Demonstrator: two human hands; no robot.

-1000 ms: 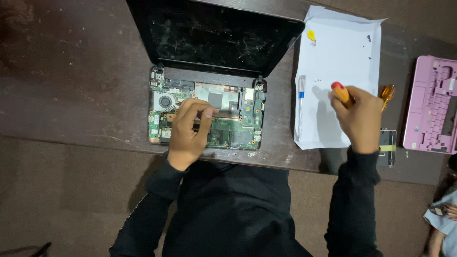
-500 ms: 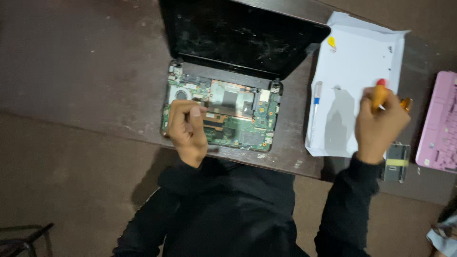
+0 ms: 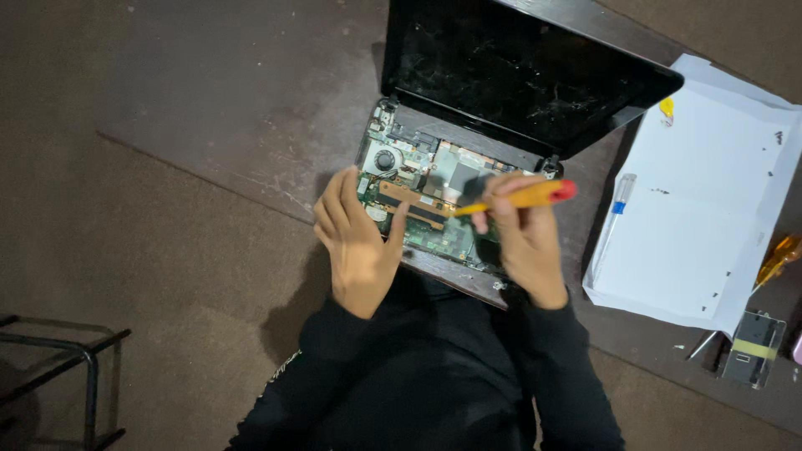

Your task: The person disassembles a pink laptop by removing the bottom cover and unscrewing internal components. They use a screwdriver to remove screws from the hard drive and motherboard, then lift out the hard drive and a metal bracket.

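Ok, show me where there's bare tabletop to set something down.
The dark table is bare left of the opened laptop. Over the board it is crowded by the left hand and the right hand holding the screwdriver. The white paper and pen fill the right.

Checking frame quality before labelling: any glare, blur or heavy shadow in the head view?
Head view: dim overall; laptop screen dark with smudgy reflections; white paper brightest, near blown out; both hands sharp, right hand with screwdriver barely blurred.
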